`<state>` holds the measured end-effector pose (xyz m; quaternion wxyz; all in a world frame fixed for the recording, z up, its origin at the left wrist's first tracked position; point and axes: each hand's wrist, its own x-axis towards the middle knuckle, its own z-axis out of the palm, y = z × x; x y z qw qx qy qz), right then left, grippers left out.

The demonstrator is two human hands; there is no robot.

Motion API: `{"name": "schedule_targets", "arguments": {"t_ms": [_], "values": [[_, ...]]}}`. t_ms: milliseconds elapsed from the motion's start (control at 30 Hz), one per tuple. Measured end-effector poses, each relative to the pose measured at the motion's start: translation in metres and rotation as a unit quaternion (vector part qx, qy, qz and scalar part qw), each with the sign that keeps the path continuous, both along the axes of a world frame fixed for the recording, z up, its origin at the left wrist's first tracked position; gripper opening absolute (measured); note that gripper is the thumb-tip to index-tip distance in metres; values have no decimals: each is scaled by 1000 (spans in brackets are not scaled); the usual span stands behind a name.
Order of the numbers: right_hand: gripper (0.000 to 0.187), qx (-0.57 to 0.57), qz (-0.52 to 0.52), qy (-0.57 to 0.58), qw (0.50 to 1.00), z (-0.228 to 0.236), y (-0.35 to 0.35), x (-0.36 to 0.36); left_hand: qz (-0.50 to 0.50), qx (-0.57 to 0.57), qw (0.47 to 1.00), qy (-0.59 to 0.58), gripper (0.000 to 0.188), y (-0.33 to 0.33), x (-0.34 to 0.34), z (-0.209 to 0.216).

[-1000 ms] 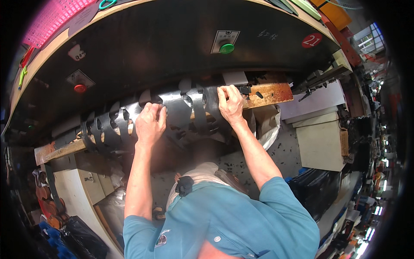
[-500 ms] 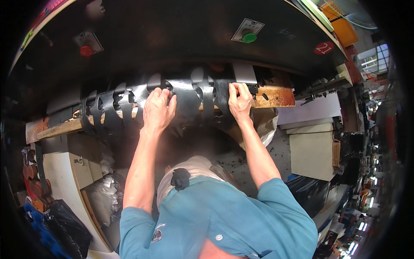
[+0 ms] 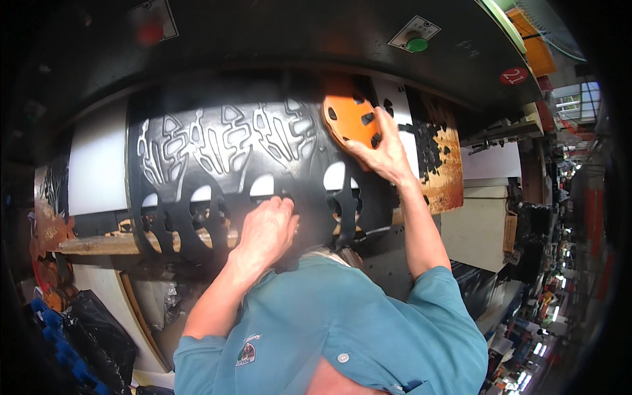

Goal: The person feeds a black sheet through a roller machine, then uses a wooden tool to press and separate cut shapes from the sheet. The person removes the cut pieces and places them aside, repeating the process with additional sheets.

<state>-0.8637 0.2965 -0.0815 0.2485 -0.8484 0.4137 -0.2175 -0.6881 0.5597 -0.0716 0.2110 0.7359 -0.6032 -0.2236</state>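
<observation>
A black rubbery sheet [image 3: 227, 176] with rows of cut-out shapes lies across the worktop and drapes over its front edge. At the drooping part, my left hand [image 3: 268, 227] is closed on the sheet, its fingertips partly hidden. My right hand [image 3: 388, 157] grips an orange sole-shaped cutting die [image 3: 347, 122] with dark holes, thumb on the near side and fingers on the right side. The die is on or just above the sheet's right part; which one I cannot tell.
A dark machine beam with a red button [image 3: 151, 33] and a green button [image 3: 417, 45] spans above the worktop. White board [image 3: 99, 164] shows beside the sheet. Black scraps litter the worn wooden board [image 3: 451, 168] at right. A cream box [image 3: 471, 227] stands below.
The sheet has come toward me, showing more cut-outs. My left hand has moved nearer and right with it. My right hand has left the sheet and now holds the orange die.
</observation>
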Motion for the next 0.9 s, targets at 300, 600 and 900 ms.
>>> {"name": "schedule_targets", "arguments": {"t_ms": [300, 600, 900], "values": [[122, -56, 46, 147, 986, -3, -19, 35, -18, -201, 979, 22, 43, -130, 54, 9], [115, 112, 63, -10, 992, 23, -54, 10, -28, -203, 975, -87, 60, -152, 43, -40], [108, 402, 91, -288, 864, 28, -74, -10, 28, -257, 966, 15, 50, -180, -13, -7]]}}
